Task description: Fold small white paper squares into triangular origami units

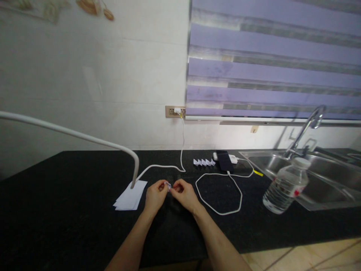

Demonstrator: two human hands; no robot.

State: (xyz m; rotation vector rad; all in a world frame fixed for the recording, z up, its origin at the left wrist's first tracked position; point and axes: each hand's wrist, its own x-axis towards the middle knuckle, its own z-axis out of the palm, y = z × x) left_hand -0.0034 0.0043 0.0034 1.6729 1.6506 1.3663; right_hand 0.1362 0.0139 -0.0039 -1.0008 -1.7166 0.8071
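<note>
Between my two hands is a small folded piece of white paper (168, 185), pinched at its left side by my left hand (155, 195) and at its right side by my right hand (184, 195). Both hands are closed, fingertips and thumbs on the paper, just above the black countertop (70, 226). Fingers cover much of the piece, so its full shape is hidden. Left of my left hand lies a stack of white paper sheets (129, 197). Beyond my right hand, a row of several small folded paper pieces (203, 162) rests on the counter.
A dark phone (225, 161) lies over a white power strip, its white cable (240, 195) looping right of my hands. A thick white cord (158, 166) crosses behind. At right stand a water bottle (286, 186) and a steel sink (324, 184) with a faucet (306, 128).
</note>
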